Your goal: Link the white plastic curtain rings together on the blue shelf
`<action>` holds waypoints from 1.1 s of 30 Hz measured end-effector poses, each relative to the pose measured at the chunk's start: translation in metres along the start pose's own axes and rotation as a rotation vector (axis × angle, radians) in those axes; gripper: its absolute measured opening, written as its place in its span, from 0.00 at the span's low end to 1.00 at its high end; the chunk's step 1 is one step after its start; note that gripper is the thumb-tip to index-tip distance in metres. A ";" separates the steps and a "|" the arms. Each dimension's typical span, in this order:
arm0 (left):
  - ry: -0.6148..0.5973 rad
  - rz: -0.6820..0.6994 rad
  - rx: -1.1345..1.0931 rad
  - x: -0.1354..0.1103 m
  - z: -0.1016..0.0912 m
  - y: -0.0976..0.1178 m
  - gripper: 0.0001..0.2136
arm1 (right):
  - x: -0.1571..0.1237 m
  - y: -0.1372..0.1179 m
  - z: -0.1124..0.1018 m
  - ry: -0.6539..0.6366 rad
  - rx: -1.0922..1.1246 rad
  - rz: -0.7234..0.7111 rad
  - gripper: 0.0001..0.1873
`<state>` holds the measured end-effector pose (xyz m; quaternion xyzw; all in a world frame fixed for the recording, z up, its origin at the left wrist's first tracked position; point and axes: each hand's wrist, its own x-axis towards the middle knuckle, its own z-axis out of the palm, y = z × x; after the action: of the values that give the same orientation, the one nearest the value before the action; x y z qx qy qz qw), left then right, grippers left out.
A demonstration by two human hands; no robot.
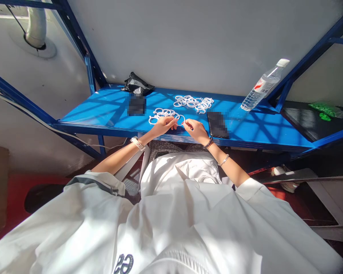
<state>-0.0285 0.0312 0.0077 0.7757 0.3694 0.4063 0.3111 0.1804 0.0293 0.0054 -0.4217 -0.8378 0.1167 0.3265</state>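
Note:
Between my two hands is a white plastic ring (181,115), held low over the front of the blue shelf. My left hand (166,125) has its fingers closed on the ring's left side. On its right side, the thumb and fingers of my right hand (195,130) pinch it. A cluster of white rings (163,112) lies just behind my left hand, and the fingers hide part of it. Farther back sits a second loose heap of white rings (191,101). Whether the held ring is linked to others I cannot tell.
A black phone (218,125) lies right of my right hand. At the back left are a crumpled black plastic bag (137,82) and a dark, blurred flat object (136,105). A water bottle (260,87) stands right. Blue frame posts (80,45) border the shelf (103,114).

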 end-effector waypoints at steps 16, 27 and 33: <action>-0.007 -0.012 -0.009 0.000 0.000 0.001 0.29 | -0.002 -0.003 0.002 0.038 -0.094 -0.050 0.13; -0.020 -0.016 -0.059 0.000 -0.001 0.004 0.29 | -0.004 -0.007 0.004 0.065 -0.237 -0.100 0.14; 0.007 -0.040 -0.147 -0.001 0.001 0.003 0.25 | -0.005 -0.007 0.004 0.067 -0.274 -0.125 0.14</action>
<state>-0.0273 0.0286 0.0089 0.7418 0.3553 0.4285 0.3740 0.1756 0.0213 0.0032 -0.4129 -0.8592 -0.0333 0.3003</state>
